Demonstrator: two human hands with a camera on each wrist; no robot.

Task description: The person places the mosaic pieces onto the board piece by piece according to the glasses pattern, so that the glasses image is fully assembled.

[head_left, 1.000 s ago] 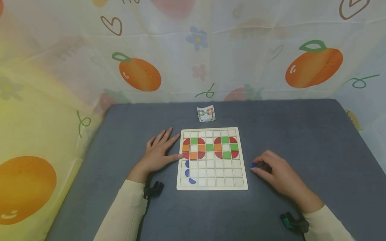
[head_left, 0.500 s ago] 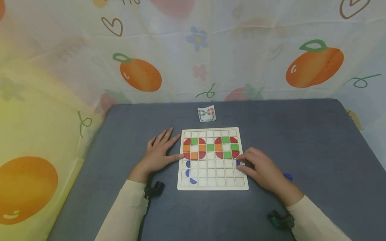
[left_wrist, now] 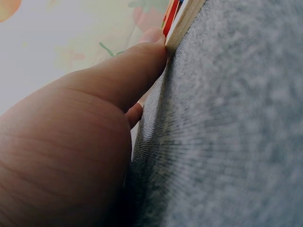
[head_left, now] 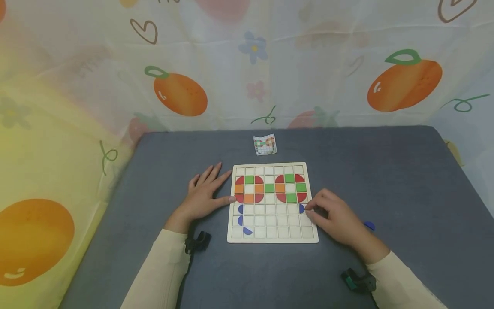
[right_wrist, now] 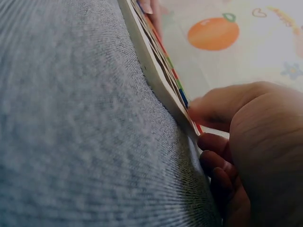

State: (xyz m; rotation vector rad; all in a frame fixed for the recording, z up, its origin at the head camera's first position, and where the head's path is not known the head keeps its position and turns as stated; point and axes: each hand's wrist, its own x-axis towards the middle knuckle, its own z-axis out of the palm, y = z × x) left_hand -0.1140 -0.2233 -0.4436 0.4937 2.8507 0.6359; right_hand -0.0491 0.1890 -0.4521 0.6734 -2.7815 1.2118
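Observation:
The pale wooden grid board (head_left: 271, 233) lies on the dark table, with red, orange and green tiles set in its upper rows. My left hand (head_left: 204, 195) is spread flat beside it, thumb tip on its left edge; in the left wrist view that thumb (left_wrist: 142, 56) touches the wooden side. At the board's right edge my right hand (head_left: 331, 214) has thumb and index finger at the straight side of a blue half-circle tile (head_left: 302, 208), just below a red tile. Blue half-circles also sit in the lower left cells, the lowest one (head_left: 247, 231) tilted.
Another blue half-circle tile (head_left: 369, 225) lies on the table by the right wrist, partly hidden by it. A small printed pattern card (head_left: 265, 145) lies behind the board. A fruit-print curtain (head_left: 224, 51) hangs along the table's back edge.
My right hand has moved left to the board, bringing the blue half-circle tile over a right-hand cell, and its fingertips have shifted to the tile's edge. The left hand stays put.

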